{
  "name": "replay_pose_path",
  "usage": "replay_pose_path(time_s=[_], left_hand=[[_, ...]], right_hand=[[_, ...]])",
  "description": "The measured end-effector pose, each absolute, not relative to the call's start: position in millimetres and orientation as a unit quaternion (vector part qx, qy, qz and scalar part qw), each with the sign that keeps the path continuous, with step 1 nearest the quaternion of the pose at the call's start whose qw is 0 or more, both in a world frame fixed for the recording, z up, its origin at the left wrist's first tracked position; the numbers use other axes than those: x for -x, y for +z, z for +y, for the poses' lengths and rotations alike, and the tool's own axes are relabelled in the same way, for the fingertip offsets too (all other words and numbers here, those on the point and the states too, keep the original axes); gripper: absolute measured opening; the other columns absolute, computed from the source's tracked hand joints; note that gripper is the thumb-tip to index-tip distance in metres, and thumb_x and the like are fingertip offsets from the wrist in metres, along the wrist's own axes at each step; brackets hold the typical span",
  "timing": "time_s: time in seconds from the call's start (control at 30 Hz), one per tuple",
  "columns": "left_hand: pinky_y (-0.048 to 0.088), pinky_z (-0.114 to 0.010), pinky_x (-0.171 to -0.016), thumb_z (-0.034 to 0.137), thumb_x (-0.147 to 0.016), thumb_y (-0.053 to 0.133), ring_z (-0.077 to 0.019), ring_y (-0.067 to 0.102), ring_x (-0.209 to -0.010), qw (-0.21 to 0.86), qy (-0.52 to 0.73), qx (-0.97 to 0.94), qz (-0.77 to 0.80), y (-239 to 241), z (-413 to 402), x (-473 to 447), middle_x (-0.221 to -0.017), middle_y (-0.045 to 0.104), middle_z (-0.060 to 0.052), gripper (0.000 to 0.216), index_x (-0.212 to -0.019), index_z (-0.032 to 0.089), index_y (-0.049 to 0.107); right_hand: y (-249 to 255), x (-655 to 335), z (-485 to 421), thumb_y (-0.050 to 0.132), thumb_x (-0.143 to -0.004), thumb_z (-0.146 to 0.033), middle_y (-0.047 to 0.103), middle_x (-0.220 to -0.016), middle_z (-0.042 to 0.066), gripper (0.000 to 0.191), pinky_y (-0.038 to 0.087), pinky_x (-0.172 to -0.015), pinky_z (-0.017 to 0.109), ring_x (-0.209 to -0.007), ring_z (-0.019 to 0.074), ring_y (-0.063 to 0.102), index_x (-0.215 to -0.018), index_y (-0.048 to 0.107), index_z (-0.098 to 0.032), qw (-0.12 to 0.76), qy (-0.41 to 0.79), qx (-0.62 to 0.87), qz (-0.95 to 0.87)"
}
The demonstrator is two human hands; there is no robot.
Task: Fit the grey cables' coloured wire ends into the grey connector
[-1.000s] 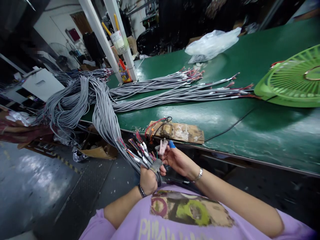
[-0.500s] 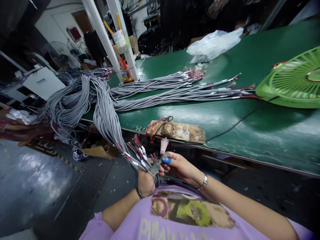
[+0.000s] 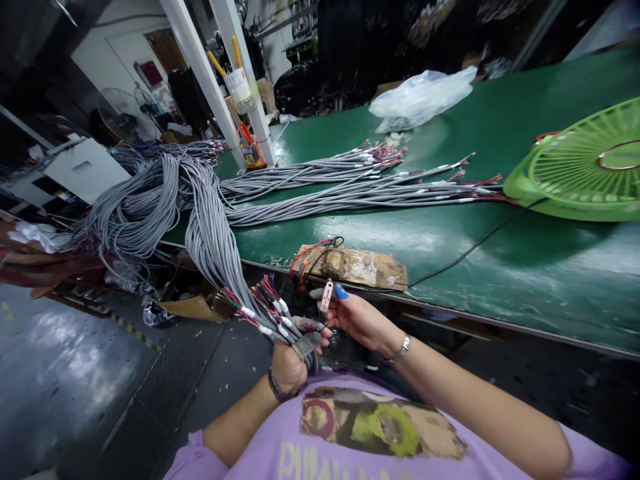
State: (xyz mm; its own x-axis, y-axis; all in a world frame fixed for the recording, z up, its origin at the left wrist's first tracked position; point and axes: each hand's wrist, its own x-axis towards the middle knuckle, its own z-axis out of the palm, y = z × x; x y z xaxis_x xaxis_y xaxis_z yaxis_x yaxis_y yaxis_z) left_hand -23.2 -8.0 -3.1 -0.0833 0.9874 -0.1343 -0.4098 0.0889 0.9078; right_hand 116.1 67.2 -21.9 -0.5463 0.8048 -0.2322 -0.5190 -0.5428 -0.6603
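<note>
My left hand (image 3: 289,367) is closed round a thick bundle of grey cables (image 3: 215,247) at the table's front edge. White-banded ends with thin coloured wires (image 3: 267,290) fan out above this hand, and grey wrapping covers its thumb. Close beside it, my right hand (image 3: 357,321) has a blue-covered thumb and a grey-covered fingertip. Its fingers pinch a small, pale pink, tag-like piece (image 3: 327,297) with reddish marks. Some of the right fingers lie near the cable ends; whether they touch them is unclear.
More grey cables (image 3: 320,200) lie along the green table (image 3: 450,267). A wooden board (image 3: 373,267) with wires sits at the front edge. A green fan (image 3: 590,167) stands at right, a plastic bag (image 3: 425,100) at the back. White posts (image 3: 200,73) rise at left.
My right hand has shifted slightly and its fingers have opened out a little. The pale pink piece has turned, showing a marked flat face. My left hand keeps its hold on the cables.
</note>
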Motion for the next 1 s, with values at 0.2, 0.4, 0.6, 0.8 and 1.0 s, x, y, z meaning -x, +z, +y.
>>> replay_pose_path(time_s=[0.2,0.4,0.6,0.8,1.0], left_hand=[[0.041,-0.021,-0.046,0.026,-0.064,0.071,-0.0119,0.058,-0.052,0.585,0.592,-0.333,0.444,-1,-1,18,-0.07,0.07,-0.006,0.012,-0.068,0.015,0.068],[0.04,-0.02,-0.046,0.025,-0.063,0.071,-0.0096,0.056,-0.05,0.601,0.588,-0.318,0.439,2,0,18,-0.068,0.07,-0.005,0.012,-0.068,0.015,0.067],[0.041,-0.022,-0.046,0.028,-0.061,0.072,-0.0128,0.058,-0.051,0.598,0.584,-0.319,0.447,-1,1,17,-0.064,0.069,-0.005,0.016,-0.066,0.014,0.066],[0.04,-0.022,-0.046,0.028,-0.062,0.071,-0.0124,0.058,-0.051,0.594,0.57,-0.325,0.465,-6,-1,16,-0.065,0.069,-0.006,0.017,-0.067,0.013,0.066],[0.04,-0.022,-0.045,0.031,-0.06,0.072,-0.0122,0.057,-0.049,0.586,0.576,-0.316,0.474,-3,-2,16,-0.066,0.07,-0.007,0.02,-0.065,0.013,0.066]], right_hand=[[-12,-107,66,0.062,-0.072,-0.057,0.049,-0.056,-0.002,0.041,0.033,-0.049,0.024,-0.049,0.0088,0.04,-0.07,0.057,-0.016,0.427,0.782,0.298,-0.341],[-16,-103,65,0.059,-0.072,-0.059,0.047,-0.051,-0.002,0.043,0.032,-0.05,0.025,-0.049,0.0102,0.038,-0.06,0.054,-0.018,0.494,0.679,0.392,-0.375],[-20,-99,70,0.063,-0.072,-0.056,0.059,-0.066,0.002,0.039,0.038,-0.049,0.026,-0.049,0.0106,0.046,-0.078,0.063,-0.017,0.422,0.826,0.285,-0.241],[-21,-95,73,0.071,-0.069,-0.048,0.06,-0.065,0.002,0.033,0.041,-0.052,0.023,-0.056,0.0105,0.05,-0.073,0.066,-0.015,0.462,0.814,0.296,-0.19],[-24,-102,66,0.054,-0.077,-0.06,0.059,-0.064,0.002,0.045,0.041,-0.05,0.024,-0.053,0.0117,0.05,-0.079,0.064,-0.017,0.416,0.846,0.266,-0.2]])
